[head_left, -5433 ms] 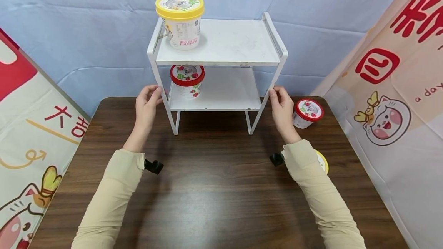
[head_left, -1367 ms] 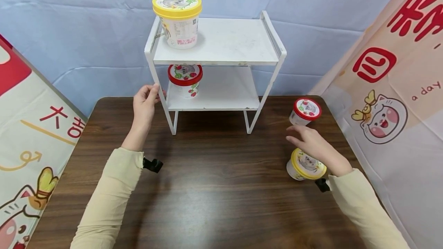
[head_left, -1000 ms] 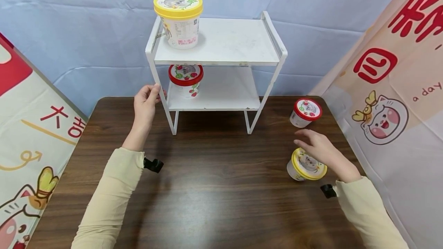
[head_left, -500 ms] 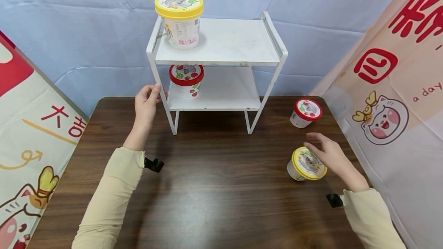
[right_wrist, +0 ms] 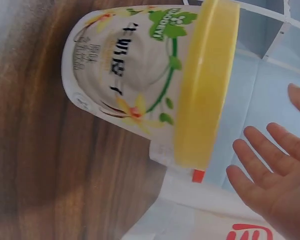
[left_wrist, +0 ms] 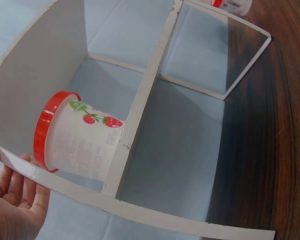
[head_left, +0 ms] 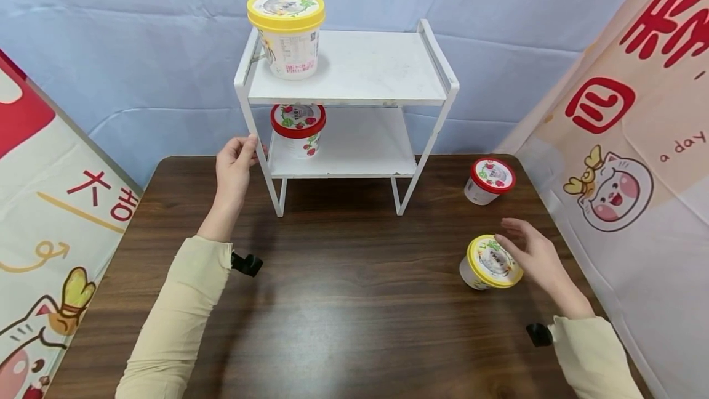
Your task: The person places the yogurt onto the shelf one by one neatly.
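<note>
My left hand point(head_left: 235, 162) grips the front left leg of a white two-tier shelf rack point(head_left: 354, 66), thumb in front and fingers behind. In the left wrist view those fingers point(left_wrist: 21, 192) curl around the white frame. A red-lidded tub point(head_left: 299, 131) with berry pictures stands at the left of the lower shelf. On the top shelf's left side is a larger yellow-lidded tub point(head_left: 288, 34). My right hand point(head_left: 532, 254) hovers at the right side of another yellow-lidded tub point(head_left: 480, 266) on the table. In the right wrist view its fingers are spread, apart from the lid point(right_wrist: 207, 85).
Behind that tub, near the table's back right corner, stands a smaller red-lidded tub point(head_left: 490, 180). The dark wood table point(head_left: 343, 300) ends against a pale blue cloth point(head_left: 166, 48). Printed banners point(head_left: 620, 159) hang on the left and right sides.
My right hand has let go of the rack's right leg, moved right, then drawn back toward me beside the near yellow-lidded tub. The left hand keeps its grip, and the tubs stay put.
</note>
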`<state>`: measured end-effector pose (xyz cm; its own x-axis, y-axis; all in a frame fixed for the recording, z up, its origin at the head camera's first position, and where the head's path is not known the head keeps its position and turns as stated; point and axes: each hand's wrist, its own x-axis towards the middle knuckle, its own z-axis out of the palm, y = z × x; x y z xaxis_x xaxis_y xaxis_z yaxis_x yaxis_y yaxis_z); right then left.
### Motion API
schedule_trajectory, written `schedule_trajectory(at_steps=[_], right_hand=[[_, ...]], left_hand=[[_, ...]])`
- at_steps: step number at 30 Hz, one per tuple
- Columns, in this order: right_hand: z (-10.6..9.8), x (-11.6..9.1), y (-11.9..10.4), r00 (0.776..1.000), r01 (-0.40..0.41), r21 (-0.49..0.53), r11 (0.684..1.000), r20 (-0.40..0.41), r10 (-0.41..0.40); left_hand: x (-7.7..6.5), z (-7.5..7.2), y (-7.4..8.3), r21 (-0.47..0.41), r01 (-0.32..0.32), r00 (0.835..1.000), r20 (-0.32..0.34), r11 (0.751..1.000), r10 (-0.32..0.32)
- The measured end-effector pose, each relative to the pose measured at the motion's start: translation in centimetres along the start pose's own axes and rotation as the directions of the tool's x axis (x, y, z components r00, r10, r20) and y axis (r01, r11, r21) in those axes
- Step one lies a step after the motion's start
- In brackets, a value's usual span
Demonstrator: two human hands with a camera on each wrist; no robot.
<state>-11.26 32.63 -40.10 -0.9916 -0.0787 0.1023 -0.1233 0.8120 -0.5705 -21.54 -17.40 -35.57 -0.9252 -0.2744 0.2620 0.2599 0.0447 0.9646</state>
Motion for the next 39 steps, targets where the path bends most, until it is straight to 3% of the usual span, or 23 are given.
schedule_trajectory(at_steps=[14,20,30,39], right_hand=[[0.4,-1.7,1.7,0.995,-0.089,0.042,0.995,0.041,0.087],[0.9,-2.3,2.4,0.991,-0.116,0.115,0.987,0.082,0.107],[2.0,-3.6,3.6,0.988,-0.146,0.275,0.95,0.083,0.128],[3.2,-4.5,4.1,0.99,-0.14,0.301,0.943,0.054,0.13]], left_hand=[[0.0,0.0,-0.1,0.0,0.004,1.0,0.002,1.0,-0.004],[0.0,0.1,0.0,-0.013,-0.009,1.0,-0.006,1.0,0.009],[0.0,0.2,-0.1,-0.006,-0.007,1.0,-0.006,1.0,0.007],[0.0,0.1,0.0,-0.018,0.002,1.0,-0.002,1.0,-0.002]])
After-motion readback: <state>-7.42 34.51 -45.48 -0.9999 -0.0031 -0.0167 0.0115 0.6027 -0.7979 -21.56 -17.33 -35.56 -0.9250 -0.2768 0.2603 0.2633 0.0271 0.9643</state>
